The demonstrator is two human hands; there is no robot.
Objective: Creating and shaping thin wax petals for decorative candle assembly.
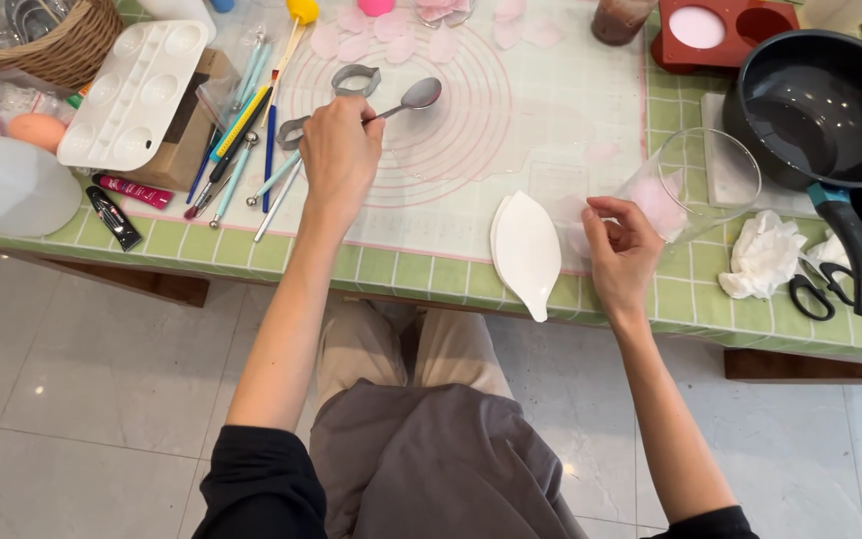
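Note:
My left hand [339, 158] is closed around the handle of a metal spoon [417, 96], whose bowl rests on the clear silicone mat [511, 110] with pink circles. My right hand [619, 250] grips the base of a clear glass [695, 180] lying tilted on its side, with something pale pink inside. A white leaf-shaped dish [526, 250] lies between my hands at the table's near edge. Thin pink petal pieces [401, 45] are spread at the mat's far side.
Metal cutters [355, 80], several modelling tools and brushes [241, 150] and a white palette [137, 90] on a box lie left. A black pan [820, 110], red mould [720, 30], crumpled tissue [762, 255] and scissors [815, 294] sit right. A wicker basket [52, 35] stands far left.

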